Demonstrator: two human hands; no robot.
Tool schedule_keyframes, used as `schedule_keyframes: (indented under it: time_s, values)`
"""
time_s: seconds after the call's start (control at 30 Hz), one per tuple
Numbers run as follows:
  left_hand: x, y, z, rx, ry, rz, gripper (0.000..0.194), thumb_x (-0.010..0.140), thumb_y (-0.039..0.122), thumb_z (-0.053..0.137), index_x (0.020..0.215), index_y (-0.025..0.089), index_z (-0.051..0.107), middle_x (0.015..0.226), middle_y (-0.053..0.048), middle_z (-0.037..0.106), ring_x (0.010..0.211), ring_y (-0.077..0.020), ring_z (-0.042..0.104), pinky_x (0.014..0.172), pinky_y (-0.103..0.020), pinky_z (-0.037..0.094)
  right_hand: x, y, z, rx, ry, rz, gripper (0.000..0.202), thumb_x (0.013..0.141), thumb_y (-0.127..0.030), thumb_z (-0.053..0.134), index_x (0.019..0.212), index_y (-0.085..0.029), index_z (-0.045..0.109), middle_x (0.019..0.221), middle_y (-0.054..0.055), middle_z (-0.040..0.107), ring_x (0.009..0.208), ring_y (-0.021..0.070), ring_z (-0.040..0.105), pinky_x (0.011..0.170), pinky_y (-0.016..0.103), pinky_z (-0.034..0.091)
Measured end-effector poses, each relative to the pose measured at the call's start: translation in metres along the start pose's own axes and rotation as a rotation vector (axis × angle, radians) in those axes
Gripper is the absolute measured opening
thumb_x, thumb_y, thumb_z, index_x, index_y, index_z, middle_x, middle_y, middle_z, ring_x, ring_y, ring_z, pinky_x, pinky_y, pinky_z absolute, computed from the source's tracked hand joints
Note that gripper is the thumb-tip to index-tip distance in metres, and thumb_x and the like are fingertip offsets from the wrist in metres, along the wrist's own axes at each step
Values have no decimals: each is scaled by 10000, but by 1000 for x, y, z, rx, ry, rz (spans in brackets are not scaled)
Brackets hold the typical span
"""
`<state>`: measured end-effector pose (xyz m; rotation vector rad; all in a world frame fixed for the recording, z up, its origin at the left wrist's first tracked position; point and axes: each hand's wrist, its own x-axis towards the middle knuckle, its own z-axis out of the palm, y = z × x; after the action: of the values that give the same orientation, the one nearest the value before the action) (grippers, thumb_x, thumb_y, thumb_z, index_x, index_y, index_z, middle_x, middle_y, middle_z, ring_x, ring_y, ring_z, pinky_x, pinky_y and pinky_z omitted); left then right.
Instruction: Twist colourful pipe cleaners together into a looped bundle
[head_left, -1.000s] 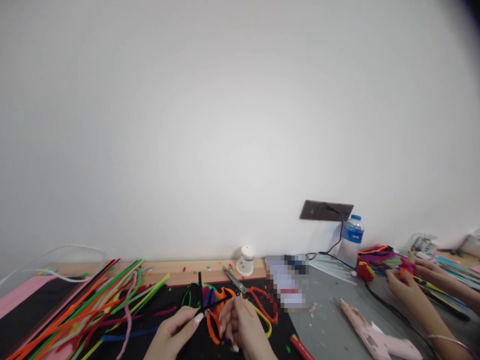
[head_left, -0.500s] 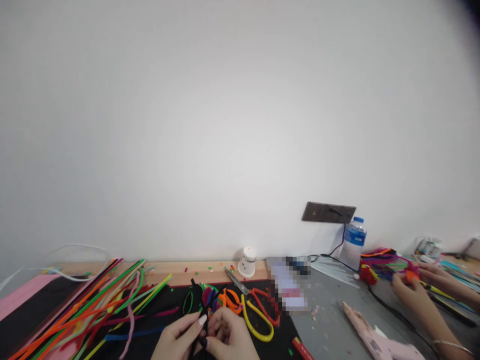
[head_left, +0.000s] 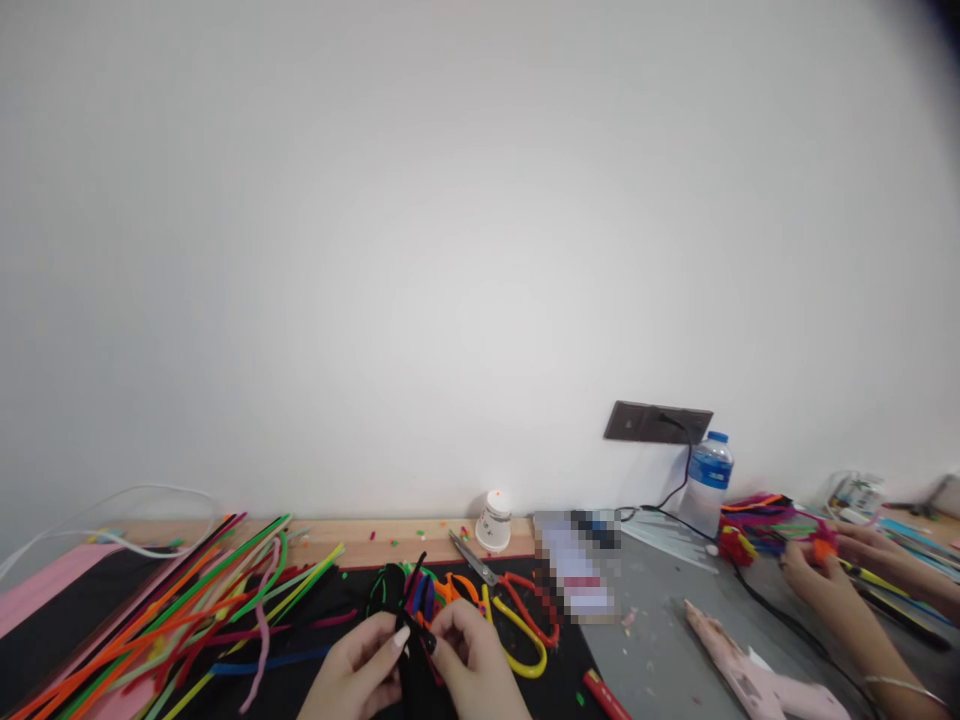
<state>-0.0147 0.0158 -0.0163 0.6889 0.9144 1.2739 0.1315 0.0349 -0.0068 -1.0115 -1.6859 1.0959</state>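
Observation:
Black pipe cleaners (head_left: pixel 417 582) are pinched between my two hands at the bottom centre. My left hand (head_left: pixel 360 668) grips them with thumb and forefinger. From the other side my right hand (head_left: pixel 474 660) pinches the black strands, its fingers closed. Just behind my hands lie bent pipe cleaners in green, blue and purple, with an orange looped one (head_left: pixel 456 588). Scissors with one yellow and one red handle (head_left: pixel 525 660) rest open, right of my right hand. The lower ends of the black strands are partly hidden by my fingers.
Many coloured pipe cleaners (head_left: pixel 187 620) lie at left. A white paper cup (head_left: pixel 493 524) stands upside down by the wall. At right are a pink glue gun (head_left: pixel 750 680), a water bottle (head_left: pixel 709 484), a pixelated sheet (head_left: pixel 577 570) and a co-worker's hands (head_left: pixel 817 570) holding something orange.
My right hand has shifted slightly right and my fingers have turned the black pipe cleaners; their crossing pieces now sit differently between my fingertips. The scissors and cup have stayed in place.

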Motion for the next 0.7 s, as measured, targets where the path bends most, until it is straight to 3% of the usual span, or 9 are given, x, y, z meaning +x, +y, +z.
schedule_keyframes:
  time_s: [0.2,0.47,0.7]
  values:
    - [1,-6,-3,14,13,-3,327,472,367,811,673,152,668,612,-3,655,534,-116,572,499,-208,458,0,-1,4,195,-96,158,285,740,-443,536,721,-187,413,504,-73,419,378,67,376,374,163,278]
    - [-1,-3,2,21,68,24,420,417,389,824,733,159,668,575,8,660,536,-123,583,533,-219,488,-1,-6,2,130,-50,158,157,723,-274,555,690,-173,439,500,-88,371,395,55,334,394,163,259]
    - [-3,-2,5,144,116,145,375,516,460,754,491,159,531,467,34,587,426,-89,517,441,-182,438,-4,-5,2,-15,6,31,148,756,-163,471,631,-186,394,520,-50,438,496,99,422,496,198,320]
